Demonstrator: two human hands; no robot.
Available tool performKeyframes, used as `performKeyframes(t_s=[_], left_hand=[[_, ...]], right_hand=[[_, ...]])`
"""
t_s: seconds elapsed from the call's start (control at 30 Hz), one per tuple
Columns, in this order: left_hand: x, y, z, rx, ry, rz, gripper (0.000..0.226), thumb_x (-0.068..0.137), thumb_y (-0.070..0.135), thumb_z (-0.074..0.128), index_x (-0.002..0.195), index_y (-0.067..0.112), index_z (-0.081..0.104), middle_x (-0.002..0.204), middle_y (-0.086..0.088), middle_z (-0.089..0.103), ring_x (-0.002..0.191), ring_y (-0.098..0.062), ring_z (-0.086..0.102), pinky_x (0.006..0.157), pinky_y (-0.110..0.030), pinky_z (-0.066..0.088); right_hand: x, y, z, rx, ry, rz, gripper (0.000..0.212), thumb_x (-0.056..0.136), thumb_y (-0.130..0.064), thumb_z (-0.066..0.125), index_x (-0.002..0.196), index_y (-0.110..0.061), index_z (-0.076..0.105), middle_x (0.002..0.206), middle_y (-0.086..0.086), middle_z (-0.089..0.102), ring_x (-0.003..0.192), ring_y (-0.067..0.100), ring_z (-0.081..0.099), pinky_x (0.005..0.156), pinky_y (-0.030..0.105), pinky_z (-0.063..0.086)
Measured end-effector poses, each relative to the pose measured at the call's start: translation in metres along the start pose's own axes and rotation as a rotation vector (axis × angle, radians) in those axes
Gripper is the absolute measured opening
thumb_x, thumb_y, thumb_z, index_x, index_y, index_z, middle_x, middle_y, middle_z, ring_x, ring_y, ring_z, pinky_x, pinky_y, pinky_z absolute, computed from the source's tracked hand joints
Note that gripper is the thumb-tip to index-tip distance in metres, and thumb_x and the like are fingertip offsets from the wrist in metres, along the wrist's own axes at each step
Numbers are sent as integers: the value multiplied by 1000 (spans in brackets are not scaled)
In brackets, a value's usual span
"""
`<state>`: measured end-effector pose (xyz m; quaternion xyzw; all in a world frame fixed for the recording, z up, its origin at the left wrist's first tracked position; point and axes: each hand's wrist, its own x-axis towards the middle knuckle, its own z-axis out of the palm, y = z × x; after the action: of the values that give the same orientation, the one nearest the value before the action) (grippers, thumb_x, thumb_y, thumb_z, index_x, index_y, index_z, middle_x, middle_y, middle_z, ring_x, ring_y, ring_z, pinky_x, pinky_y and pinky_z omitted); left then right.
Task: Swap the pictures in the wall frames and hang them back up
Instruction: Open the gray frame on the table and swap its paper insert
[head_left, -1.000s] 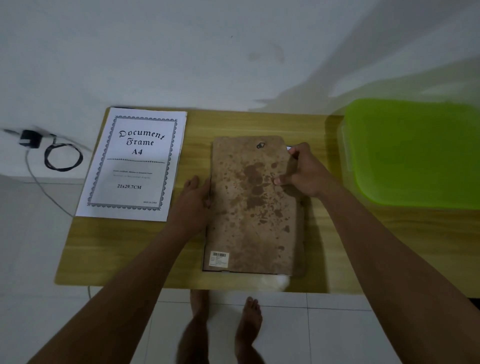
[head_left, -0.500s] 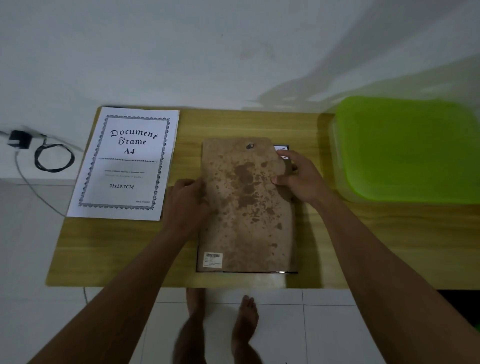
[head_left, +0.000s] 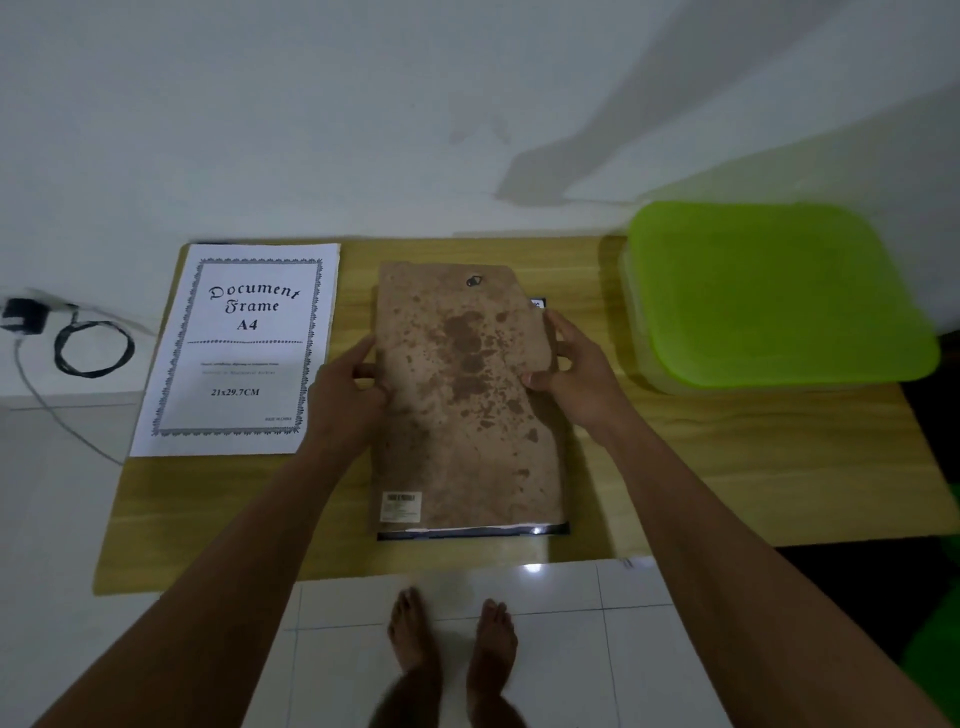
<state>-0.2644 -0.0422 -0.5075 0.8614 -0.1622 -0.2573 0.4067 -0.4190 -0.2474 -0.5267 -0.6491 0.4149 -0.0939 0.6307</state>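
Note:
A stained brown backing board (head_left: 467, 395) with a small metal hanger near its top lies over a dark picture frame (head_left: 472, 531), whose edge shows at the bottom and at the upper right. My left hand (head_left: 348, 395) grips the board's left edge. My right hand (head_left: 571, 364) grips its right edge, thumb on top. The board sits slightly skewed on the frame. A white "Document Frame A4" sheet (head_left: 239, 348) lies flat on the table to the left.
The wooden table (head_left: 727, 467) stands against a white wall. A box with a green lid (head_left: 779, 296) occupies its right end. A black charger and coiled cable (head_left: 88, 348) lie on a ledge at the left. My bare feet (head_left: 452, 639) stand on white tiles below.
The board has shifted on the frame, so more of the frame's bottom edge shows. My left hand moved from resting flat to gripping the left edge.

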Motion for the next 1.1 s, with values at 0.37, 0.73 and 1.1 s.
performKeyframes(t_s=[0.37, 0.73, 1.1], left_hand=[[1, 78, -5, -226, -92, 92, 56, 84, 5, 70, 136, 17, 53, 109, -5, 68, 100, -23, 66, 87, -48, 56], [4, 164, 119, -257, -264, 113, 67, 80, 0, 74, 141, 12, 48, 89, 6, 66, 88, -16, 67, 87, -38, 56], [23, 184, 222, -60, -188, 78, 73, 77, 6, 77, 143, 14, 46, 85, 7, 57, 90, -14, 60, 76, -24, 47]], right_hand=[[-43, -44, -50, 172, 233, 13, 74, 76, 2, 80, 137, -10, 41, 119, 8, 60, 98, 22, 63, 88, 42, 55], [-21, -39, -199, -106, 334, 7, 76, 73, -7, 85, 141, -8, 50, 94, 1, 55, 87, 23, 61, 74, 40, 53], [27, -12, -268, -493, 386, -51, 35, 81, -16, 79, 111, -2, 66, 108, 10, 69, 90, 27, 65, 75, 37, 52]])
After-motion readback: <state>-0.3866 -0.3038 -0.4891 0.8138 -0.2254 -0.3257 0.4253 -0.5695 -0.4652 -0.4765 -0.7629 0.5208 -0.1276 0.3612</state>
